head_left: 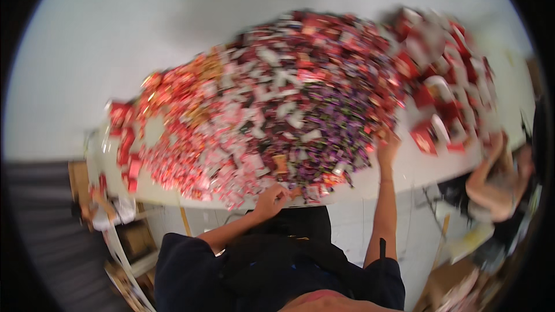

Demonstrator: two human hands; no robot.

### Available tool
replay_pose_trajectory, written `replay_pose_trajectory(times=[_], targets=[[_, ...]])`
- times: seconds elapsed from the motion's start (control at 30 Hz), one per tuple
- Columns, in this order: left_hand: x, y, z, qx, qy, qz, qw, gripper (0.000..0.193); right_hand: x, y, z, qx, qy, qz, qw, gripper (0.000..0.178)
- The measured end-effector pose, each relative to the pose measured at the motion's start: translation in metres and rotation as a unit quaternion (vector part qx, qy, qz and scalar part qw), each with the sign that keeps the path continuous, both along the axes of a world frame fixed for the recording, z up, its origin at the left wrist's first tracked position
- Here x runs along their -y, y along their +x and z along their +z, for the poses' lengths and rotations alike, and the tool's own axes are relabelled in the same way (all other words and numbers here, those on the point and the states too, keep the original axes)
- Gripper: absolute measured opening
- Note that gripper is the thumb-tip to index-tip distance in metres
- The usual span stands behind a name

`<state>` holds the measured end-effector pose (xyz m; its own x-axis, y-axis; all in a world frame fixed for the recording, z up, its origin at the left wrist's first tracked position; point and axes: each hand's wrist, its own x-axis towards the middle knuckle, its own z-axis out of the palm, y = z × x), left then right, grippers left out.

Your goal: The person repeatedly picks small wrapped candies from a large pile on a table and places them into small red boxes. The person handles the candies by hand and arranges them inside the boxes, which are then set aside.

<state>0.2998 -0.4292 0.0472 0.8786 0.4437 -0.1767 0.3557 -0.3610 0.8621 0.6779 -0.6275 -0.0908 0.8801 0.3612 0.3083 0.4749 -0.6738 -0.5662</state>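
Observation:
A wide heap of small wrapped sweets covers the table before me, in patches by colour. Orange-red ones [179, 89] lie at the left, pink and white ones [217, 153] at the near left, purple ones [329, 115] right of the middle, and dark red ones [324, 37] at the far side. My left hand [272, 201] is at the table's near edge by the pink sweets, its fingers curled closed. My right hand [388, 144] reaches to the heap's right rim beside the purple sweets, fingertips drawn together. Blur hides what either hand holds.
Red and white boxes or bags [442, 81] are piled at the table's right end. Several red packets [124, 144] stand along the left end. One person [497, 182] sits at the right, another [110, 211] at the left. Shelving [136, 248] stands at the lower left.

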Motion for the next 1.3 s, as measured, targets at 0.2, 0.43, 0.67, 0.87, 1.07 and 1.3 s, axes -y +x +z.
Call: replay_pose_trajectory(times=[0.2, 0.43, 0.67, 0.87, 1.07, 1.3], targets=[[-0.032, -0.149, 0.042, -0.032, -0.048, 0.243, 0.968, 0.015, -0.002, -0.022, 0.003, -0.026, 0.006, -0.177, 0.984, 0.033], [-0.136, -0.258, -0.017, 0.041, -0.051, 0.341, 0.938, 0.017, -0.117, -0.183, 0.058, -0.293, 0.323, 0.004, 0.9, 0.026], [-0.25, -0.316, -0.026, 0.013, -0.096, 0.224, 0.97, 0.018, -0.197, -0.323, 0.098, -0.312, 0.357, -0.079, 0.877, 0.033], [-0.295, -0.266, -0.022, 0.018, -0.037, 0.219, 0.975, 0.013, -0.096, -0.257, 0.115, -0.223, 0.416, -0.255, 0.844, 0.025], [-0.206, -0.163, -0.059, -0.001, -0.096, 0.191, 0.977, 0.013, 0.002, -0.102, 0.144, -0.171, 0.38, -0.246, 0.875, 0.024], [-0.034, 0.01, -0.016, -0.133, -0.189, 0.135, 0.963, 0.017, 0.056, 0.018, 0.148, -0.226, 0.489, -0.172, 0.825, 0.026]])
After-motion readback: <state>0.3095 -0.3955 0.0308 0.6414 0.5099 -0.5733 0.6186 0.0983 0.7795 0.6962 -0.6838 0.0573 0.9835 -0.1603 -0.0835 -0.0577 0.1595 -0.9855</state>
